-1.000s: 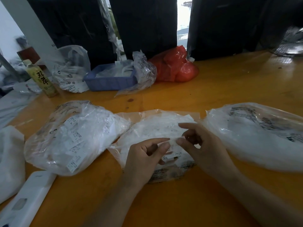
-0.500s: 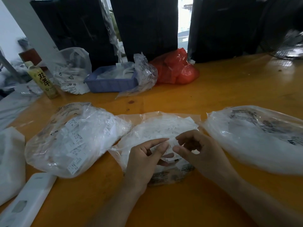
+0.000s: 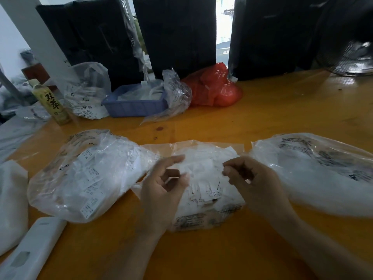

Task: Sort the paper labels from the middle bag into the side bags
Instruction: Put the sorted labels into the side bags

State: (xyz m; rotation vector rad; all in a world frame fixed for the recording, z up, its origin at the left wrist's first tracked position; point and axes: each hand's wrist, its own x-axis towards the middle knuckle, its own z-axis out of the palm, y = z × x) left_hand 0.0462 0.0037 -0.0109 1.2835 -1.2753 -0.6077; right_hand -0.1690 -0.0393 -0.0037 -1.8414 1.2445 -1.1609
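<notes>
Three clear plastic bags lie in a row on the orange table. The middle bag (image 3: 203, 190) is open and holds several small white paper labels. The left bag (image 3: 84, 174) is packed with printed labels. The right bag (image 3: 314, 174) holds white paper too. My left hand (image 3: 161, 188) hovers over the middle bag's left part, its thumb and forefinger pinching a blurred white paper label (image 3: 181, 168). My right hand (image 3: 254, 180) is over the bag's right part with its fingers curled and fingertips pressed together. I cannot see whether it holds anything.
At the back stand a blue basket (image 3: 135, 106) with plastic wrap, a red bag (image 3: 214, 89), a white bag (image 3: 86, 91) and a green bottle (image 3: 50, 104). A white flat object (image 3: 30, 253) and a white pouch (image 3: 10, 201) lie at the near left. Dark panels rise behind the table.
Both hands pinched one label together over the middle bag; now they have drawn apart, the left hand to the left and the right hand to the right.
</notes>
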